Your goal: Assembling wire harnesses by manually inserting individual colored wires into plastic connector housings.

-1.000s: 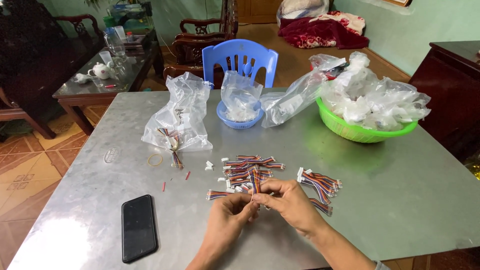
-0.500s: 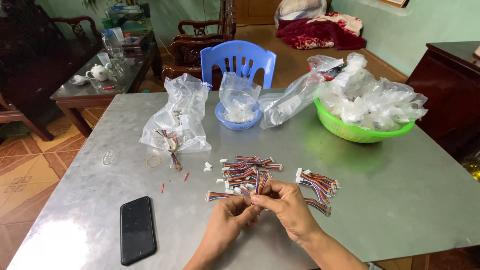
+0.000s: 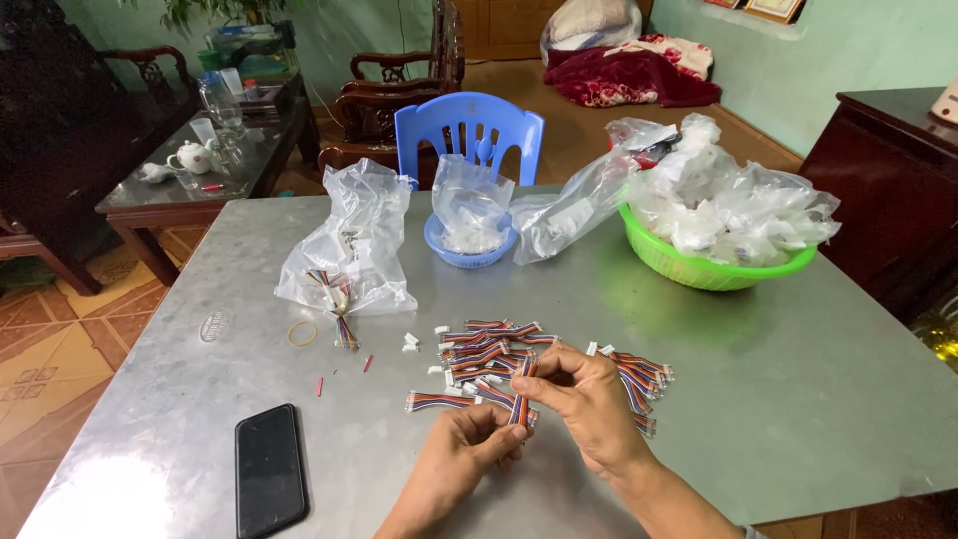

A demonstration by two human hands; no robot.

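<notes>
My left hand [image 3: 467, 454] and my right hand [image 3: 584, 399] meet over the near middle of a grey metal table [image 3: 798, 399]. Together they pinch a short multicoloured ribbon cable [image 3: 520, 391], held upright; the left fingers grip its lower end, the right fingers its upper part. Just beyond the hands lies a loose pile of similar cables [image 3: 484, 354] with white connectors. A second small heap of cables [image 3: 639, 377] sits to the right of my right hand.
A black phone [image 3: 268, 467] lies at the near left. A clear bag with cables [image 3: 346, 250], a blue bowl with a bag [image 3: 469, 245], a green basin full of plastic bags [image 3: 714, 265], a rubber band [image 3: 302, 332]. A blue chair [image 3: 469, 130] stands behind.
The hands stay in the same spot over the table. The cable between the fingers has been turned slightly more upright.
</notes>
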